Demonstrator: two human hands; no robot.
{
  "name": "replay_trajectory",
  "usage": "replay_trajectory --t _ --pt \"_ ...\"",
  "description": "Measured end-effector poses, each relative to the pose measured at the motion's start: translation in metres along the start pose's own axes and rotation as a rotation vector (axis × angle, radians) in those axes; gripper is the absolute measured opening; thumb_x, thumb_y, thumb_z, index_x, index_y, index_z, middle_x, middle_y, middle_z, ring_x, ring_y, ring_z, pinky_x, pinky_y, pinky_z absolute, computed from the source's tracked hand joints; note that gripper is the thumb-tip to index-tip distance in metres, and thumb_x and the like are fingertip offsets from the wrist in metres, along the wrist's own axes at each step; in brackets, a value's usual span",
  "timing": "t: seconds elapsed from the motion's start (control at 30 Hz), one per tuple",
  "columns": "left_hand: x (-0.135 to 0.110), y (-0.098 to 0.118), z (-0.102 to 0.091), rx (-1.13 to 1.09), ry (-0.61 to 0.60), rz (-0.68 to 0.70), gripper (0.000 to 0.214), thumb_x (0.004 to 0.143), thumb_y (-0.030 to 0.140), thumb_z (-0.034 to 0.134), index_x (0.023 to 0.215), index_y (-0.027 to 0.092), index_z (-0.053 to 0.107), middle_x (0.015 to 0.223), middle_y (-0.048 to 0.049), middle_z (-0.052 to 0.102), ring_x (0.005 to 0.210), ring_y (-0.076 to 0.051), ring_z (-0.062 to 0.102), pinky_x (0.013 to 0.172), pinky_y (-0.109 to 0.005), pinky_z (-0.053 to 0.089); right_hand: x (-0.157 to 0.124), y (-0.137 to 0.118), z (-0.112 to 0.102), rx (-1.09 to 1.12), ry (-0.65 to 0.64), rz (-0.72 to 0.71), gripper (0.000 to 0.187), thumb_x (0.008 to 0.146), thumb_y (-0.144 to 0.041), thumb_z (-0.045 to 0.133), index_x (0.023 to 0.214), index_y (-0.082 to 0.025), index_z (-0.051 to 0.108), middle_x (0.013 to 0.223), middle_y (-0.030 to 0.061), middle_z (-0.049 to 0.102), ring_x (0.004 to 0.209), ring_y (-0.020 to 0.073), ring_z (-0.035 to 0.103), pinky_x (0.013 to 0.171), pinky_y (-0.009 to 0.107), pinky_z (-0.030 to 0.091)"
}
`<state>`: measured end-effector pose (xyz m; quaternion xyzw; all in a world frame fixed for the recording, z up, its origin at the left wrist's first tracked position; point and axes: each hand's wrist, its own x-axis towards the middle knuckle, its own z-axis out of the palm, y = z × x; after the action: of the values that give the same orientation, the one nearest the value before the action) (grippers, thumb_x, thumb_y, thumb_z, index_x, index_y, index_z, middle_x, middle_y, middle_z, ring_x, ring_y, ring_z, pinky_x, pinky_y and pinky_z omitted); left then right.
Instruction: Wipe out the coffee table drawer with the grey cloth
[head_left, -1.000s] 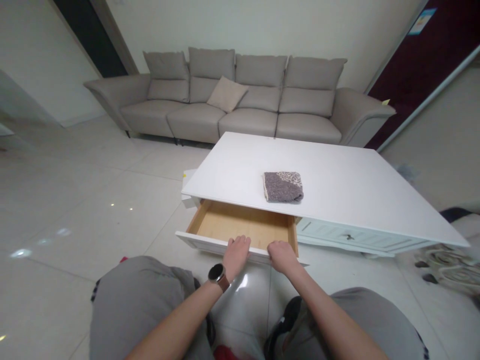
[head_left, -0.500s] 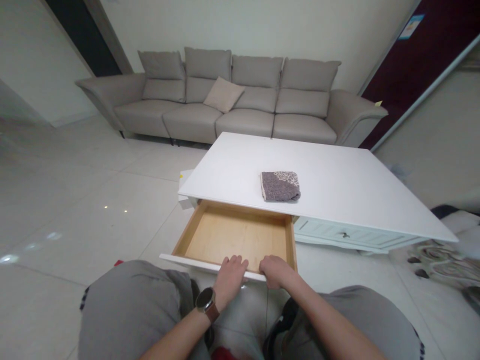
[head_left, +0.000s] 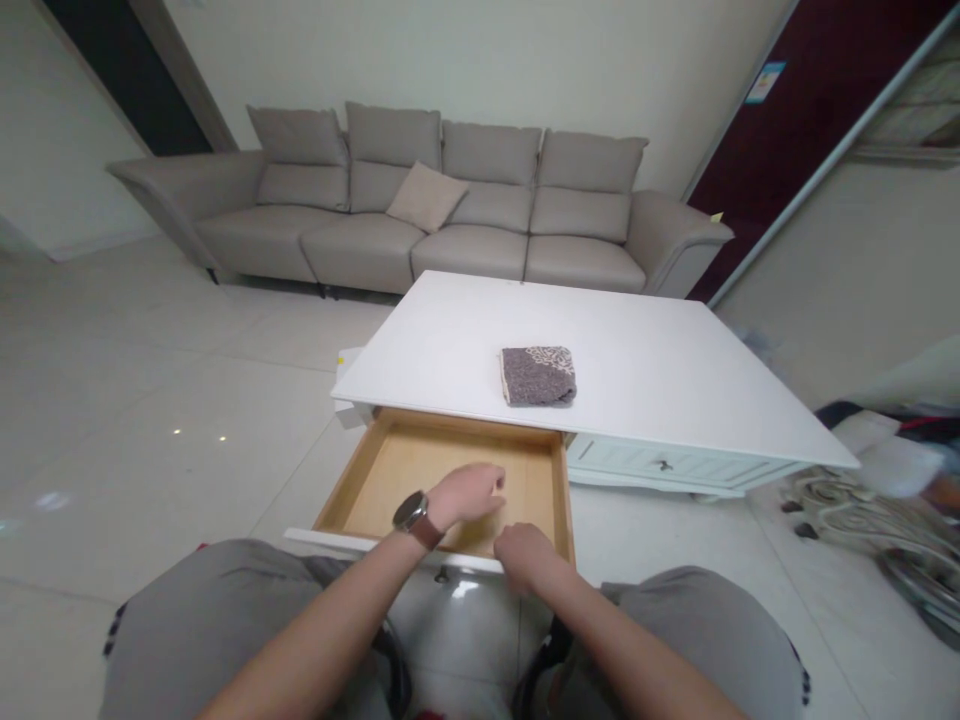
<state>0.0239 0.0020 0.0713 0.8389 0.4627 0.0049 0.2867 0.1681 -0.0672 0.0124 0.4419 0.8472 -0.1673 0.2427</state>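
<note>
A wooden drawer (head_left: 412, 475) with a white front is pulled out of the white coffee table (head_left: 645, 350); its inside is bare. Over the drawer hovers my left hand (head_left: 469, 492), a watch on its wrist, with fingers loosely bent, thumb apart and nothing in it. My right hand (head_left: 527, 556) is closed at the top edge of the drawer front, near the right corner; its fingertips are partly hidden. A folded grey-brown towel (head_left: 538, 378) with a pale pattern lies on the tabletop, behind the drawer.
Behind the table stands a long grey sofa (head_left: 360, 245) with a beige cushion (head_left: 427, 197). A second drawer (head_left: 667, 468), closed, is to the right. My knees flank the open drawer. Piled fabric items (head_left: 862, 500) lie on the floor at right.
My left hand has left the drawer's front edge and moved up and inward over the drawer. My right hand stays at the front edge. The view has shifted slightly right.
</note>
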Motion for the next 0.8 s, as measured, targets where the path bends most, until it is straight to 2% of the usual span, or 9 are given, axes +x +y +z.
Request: replay_trajectory --t 0.07,0.13,0.2,0.3,0.4,0.5,0.6,0.7,0.8 --pt "0.042 0.016 -0.016 -0.049 0.244 0.124 0.029 0.086 0.022 0.055 0.113 0.019 0.063 0.113 -0.0093 0.070 0.102 -0.022 0.065 0.091 -0.034 0.051 0.002 0.000 -0.002 -0.019 -0.030 0.003 0.031 0.072 -0.022 0.079 0.101 -0.011 0.079 0.103 0.0190 0.076 0.096 0.0304 0.074 0.084 0.035 0.057" --pt "0.086 0.031 -0.024 -0.047 0.462 0.143 0.038 0.087 0.018 0.052 0.125 0.015 0.057 0.125 -0.0125 0.064 0.117 -0.023 0.059 0.104 -0.035 0.046 0.004 0.000 -0.005 -0.018 -0.039 -0.001 0.034 0.073 -0.028 0.080 0.103 -0.012 0.079 0.106 0.0191 0.076 0.098 0.0301 0.073 0.085 0.035 0.057" --pt "0.128 0.042 -0.026 -0.009 0.575 0.119 0.050 0.085 0.016 0.056 0.135 0.012 0.049 0.138 -0.0162 0.057 0.130 -0.026 0.050 0.113 -0.039 0.039 0.006 0.000 -0.008 -0.019 -0.047 -0.008 0.037 0.074 -0.034 0.081 0.103 -0.012 0.079 0.108 0.0198 0.075 0.098 0.0307 0.073 0.084 0.036 0.058" --pt "0.174 0.046 -0.022 0.063 0.546 0.068 0.065 0.081 0.017 0.066 0.142 0.013 0.043 0.152 -0.0184 0.046 0.146 -0.032 0.033 0.120 -0.053 0.027 0.008 0.000 -0.012 -0.019 -0.065 -0.029 0.041 0.076 -0.040 0.080 0.104 -0.011 0.079 0.107 0.0189 0.076 0.098 0.0315 0.073 0.083 0.037 0.058" --pt "0.196 0.042 -0.018 0.133 0.461 0.020 0.043 0.087 0.014 0.058 0.130 0.014 0.054 0.140 -0.0173 0.057 0.140 -0.032 0.041 0.120 -0.059 0.022 0.009 0.002 -0.016 0.005 -0.072 -0.061 0.042 0.079 -0.046 0.077 0.105 -0.013 0.079 0.105 0.0164 0.077 0.100 0.0320 0.072 0.082 0.036 0.057" --pt "0.194 0.037 -0.019 0.211 0.464 0.029 0.027 0.091 0.013 0.051 0.116 0.013 0.062 0.123 -0.0157 0.066 0.125 -0.029 0.053 0.115 -0.053 0.032 0.006 0.007 -0.021 0.075 -0.022 -0.088 0.046 0.080 -0.055 0.073 0.102 -0.015 0.078 0.105 0.0148 0.077 0.096 0.0322 0.073 0.076 0.036 0.055" --pt "0.175 0.035 -0.027 0.265 0.448 0.052 0.022 0.089 0.018 0.054 0.107 0.013 0.065 0.116 -0.0157 0.070 0.116 -0.029 0.059 0.103 -0.045 0.044 -0.002 0.013 -0.031 0.169 0.144 -0.067 0.037 0.086 -0.050 0.064 0.101 -0.018 0.076 0.099 0.0118 0.077 0.088 0.0283 0.072 0.073 0.034 0.052" --pt "0.137 0.029 -0.036 0.209 0.413 0.016 0.021 0.089 0.025 0.054 0.100 0.014 0.068 0.105 -0.0153 0.073 0.099 -0.029 0.067 0.089 -0.041 0.050 -0.014 0.025 -0.047 0.264 0.392 0.050 0.023 0.092 -0.034 0.053 0.096 -0.020 0.071 0.094 0.0086 0.075 0.090 0.0237 0.068 0.078 0.032 0.049" --pt "0.083 0.014 -0.040 -0.063 0.442 -0.015 0.021 0.087 0.028 0.055 0.095 0.015 0.069 0.097 -0.0121 0.075 0.088 -0.026 0.069 0.081 -0.036 0.051 -0.026 0.039 -0.060 0.430 0.711 0.158 0.014 0.092 -0.027 0.053 0.092 -0.020 0.065 0.099 0.0080 0.070 0.101 0.0226 0.061 0.088 0.033 0.047"
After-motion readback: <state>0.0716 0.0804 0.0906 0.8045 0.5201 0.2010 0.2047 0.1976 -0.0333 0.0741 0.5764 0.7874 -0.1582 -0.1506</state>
